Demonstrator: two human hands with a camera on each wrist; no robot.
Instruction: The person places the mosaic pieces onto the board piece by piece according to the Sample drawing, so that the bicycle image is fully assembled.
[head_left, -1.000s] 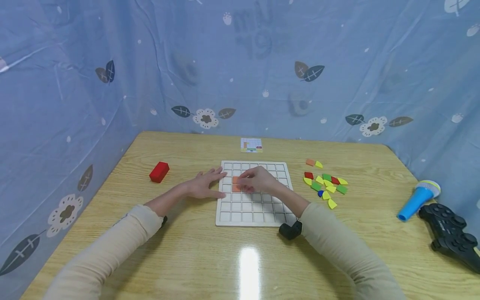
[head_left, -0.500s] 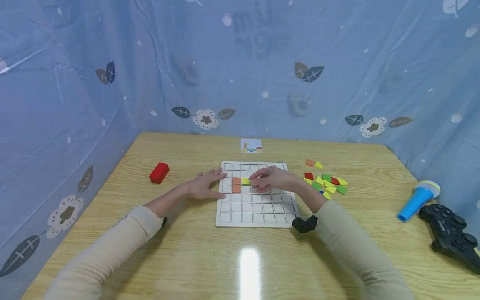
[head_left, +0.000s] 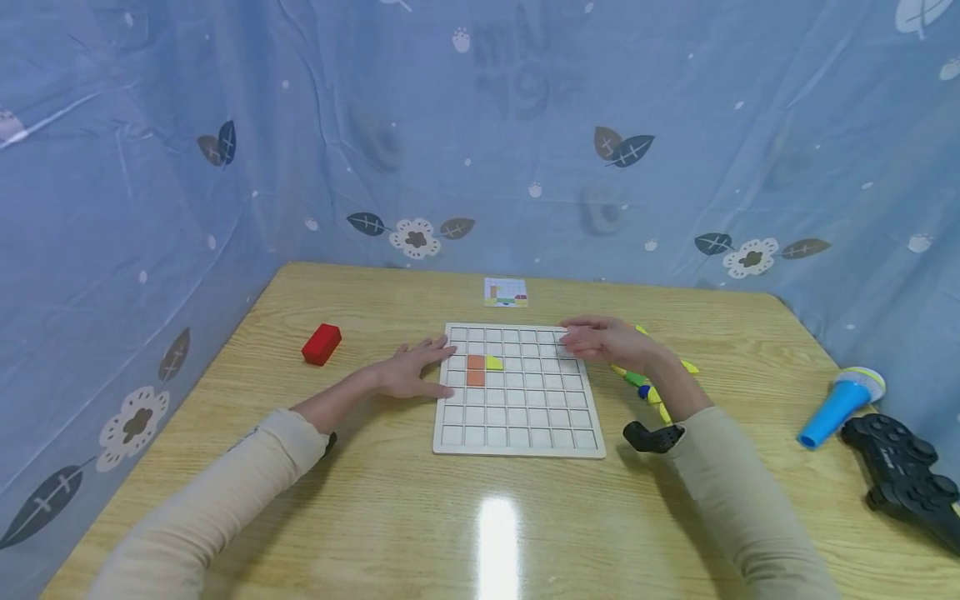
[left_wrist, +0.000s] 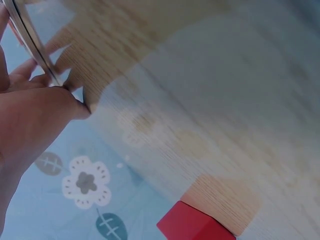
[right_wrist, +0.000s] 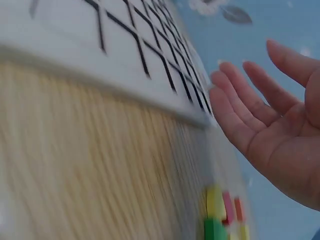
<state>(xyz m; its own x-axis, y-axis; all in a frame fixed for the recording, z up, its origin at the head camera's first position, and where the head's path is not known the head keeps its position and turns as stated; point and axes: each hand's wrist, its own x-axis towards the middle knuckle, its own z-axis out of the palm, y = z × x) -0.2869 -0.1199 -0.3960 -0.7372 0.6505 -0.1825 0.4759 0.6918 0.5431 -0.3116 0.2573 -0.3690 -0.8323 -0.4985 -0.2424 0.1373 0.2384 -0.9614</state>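
A white grid board [head_left: 517,417] lies flat on the wooden table. Two orange square tiles [head_left: 476,371] sit in it one in front of the other, with a yellow tile [head_left: 494,363] that has a curved edge to their right. My left hand [head_left: 408,371] rests at the board's left edge, fingers spread. Over the board's far right corner hovers my right hand [head_left: 611,342]; its fingers are loosely bent and hold nothing in the right wrist view. Beyond it, loose yellow, green and blue tiles [head_left: 636,378] are partly hidden under the hand and wrist.
A small printed pattern card [head_left: 506,292] lies behind the board. To the left is a red block [head_left: 322,344]. On the right are a blue toy microphone [head_left: 842,407] and a black game controller [head_left: 903,471]. Blue patterned cloth [head_left: 480,133] hangs around the table.
My right hand has let go of the yellow tile beside the orange ones and moved right, off the middle of the board. My left hand stays in place.
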